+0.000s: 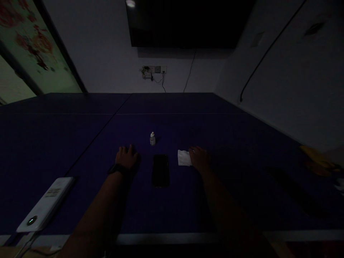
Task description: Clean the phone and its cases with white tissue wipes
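Observation:
My left hand (126,157) lies palm down on the dark blue tabletop (139,211), its fingers a little apart and nothing in them. A dark band circles that wrist. Between my two hands a black smartphone (160,171) lies flat, its screen dark. Just beyond the phone stands a small clear bottle (152,139) with a whitish top, upright. My right hand (198,157) is closed over the right edge of a folded white tissue (184,158), which rests on the table. Dim light hides how its fingertips grip the tissue.
At the left front lies a white power bank (45,204) with a small lit display and cables. A long dark object (292,190) and something yellow (317,157) lie on the right. Wall sockets (156,70) and a large screen (188,23) are at the back.

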Available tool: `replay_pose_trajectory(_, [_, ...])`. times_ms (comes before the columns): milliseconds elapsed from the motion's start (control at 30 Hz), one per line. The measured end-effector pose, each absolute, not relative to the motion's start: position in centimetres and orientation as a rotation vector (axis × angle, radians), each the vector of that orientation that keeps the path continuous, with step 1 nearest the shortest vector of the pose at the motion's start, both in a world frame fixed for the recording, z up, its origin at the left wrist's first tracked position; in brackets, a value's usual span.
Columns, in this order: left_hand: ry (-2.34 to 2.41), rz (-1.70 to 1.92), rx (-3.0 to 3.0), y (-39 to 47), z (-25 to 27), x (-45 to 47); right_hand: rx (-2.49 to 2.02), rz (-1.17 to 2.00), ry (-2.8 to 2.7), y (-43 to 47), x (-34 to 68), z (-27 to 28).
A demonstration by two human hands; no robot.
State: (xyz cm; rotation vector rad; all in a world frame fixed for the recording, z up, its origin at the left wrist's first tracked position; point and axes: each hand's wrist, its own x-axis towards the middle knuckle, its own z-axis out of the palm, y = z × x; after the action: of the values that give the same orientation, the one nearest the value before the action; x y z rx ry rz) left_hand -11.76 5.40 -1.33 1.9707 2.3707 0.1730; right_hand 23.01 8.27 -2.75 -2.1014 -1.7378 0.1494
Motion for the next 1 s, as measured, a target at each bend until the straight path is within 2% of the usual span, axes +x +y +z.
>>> replay_pose_trajectory(300, [2.48, 0.134, 1.821, 5.5, -1.9, -11.2, -2.119, 0.27, -1.792, 8.6, 23.4, -2.7])
replay_pose_trajectory(700, [2.499, 0.15, 1.817, 5.3, -1.4, -10.8, -1.619, 0.85, -1.807, 10.8, 20.9, -2.5])
replay_pose_trajectory(1000, [2.493, 0.151, 1.823, 5.4, -1.4, -11.0, -1.478, 0.821, -1.555, 13.3, 17.1, -2.4])
